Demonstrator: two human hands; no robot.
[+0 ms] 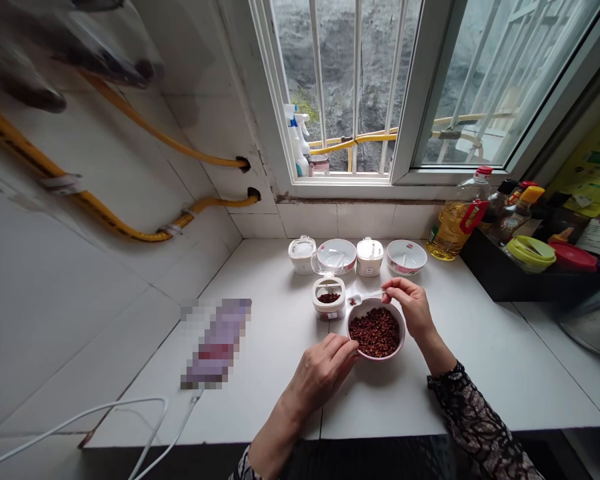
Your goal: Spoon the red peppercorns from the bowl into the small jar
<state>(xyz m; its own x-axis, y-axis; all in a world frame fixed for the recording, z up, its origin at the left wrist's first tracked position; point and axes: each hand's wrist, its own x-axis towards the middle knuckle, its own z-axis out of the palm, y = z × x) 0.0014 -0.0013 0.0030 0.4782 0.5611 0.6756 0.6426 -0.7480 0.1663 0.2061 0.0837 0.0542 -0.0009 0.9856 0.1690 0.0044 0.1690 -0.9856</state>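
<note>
Countertop's (275, 400) purple object (216, 343) is pixelated; right hand (413, 310) pinches spoon (367, 297), left hand (320, 373) grips bowl (377, 357).

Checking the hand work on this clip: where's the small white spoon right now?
In the head view, the small white spoon sits near centre, pinched in the right hand at the far rim of the peppercorn-filled bowl, just right of the open white jar.

- One head-worn camera looks from the person's own position, above and behind the hands.
- It faces forward and down, across a white tiled counter (445, 393) toward a barred window (340, 87).
- It sits close above the left hand (320, 373), the right hand (413, 310) and a pink-rimmed bowl (376, 328), which lie low in the middle of the view.
</note>
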